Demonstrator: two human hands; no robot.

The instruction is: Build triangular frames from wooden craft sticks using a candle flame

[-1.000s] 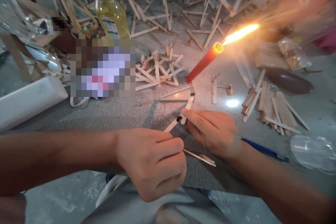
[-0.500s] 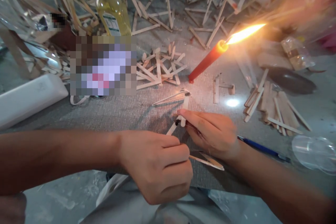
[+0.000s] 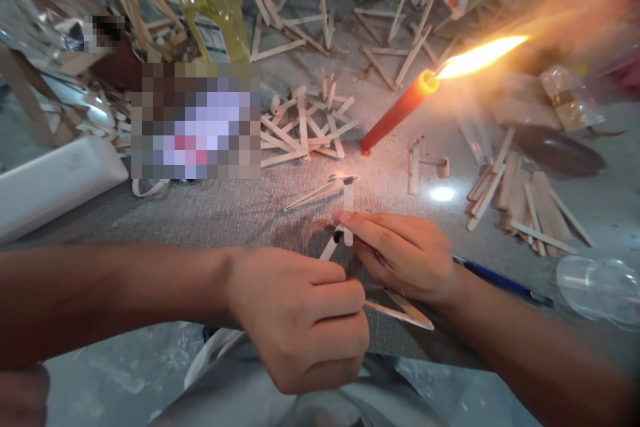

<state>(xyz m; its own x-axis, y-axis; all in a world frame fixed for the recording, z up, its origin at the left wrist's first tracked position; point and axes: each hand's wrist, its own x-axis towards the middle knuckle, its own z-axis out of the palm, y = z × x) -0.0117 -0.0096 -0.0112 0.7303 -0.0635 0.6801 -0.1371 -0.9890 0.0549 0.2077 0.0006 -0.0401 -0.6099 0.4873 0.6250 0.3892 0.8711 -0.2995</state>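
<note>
Head view: stick (image 3: 349, 196) (dark-ended) in right hand (image 3: 403, 247)

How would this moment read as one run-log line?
left hand: holding lower craft stick | right hand: pinching upper craft stick near dark blob | red candle: lit, beyond hands

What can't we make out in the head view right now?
All head view:
Left hand: its fingertips on the wooden stick are hidden behind its own knuckles.
Bottle: top cut off by upper edge.
Bottle label: print too small.
Pixelated patch: mosaic hides what's there.
Upper-right shape: too blurred to identify.
</note>
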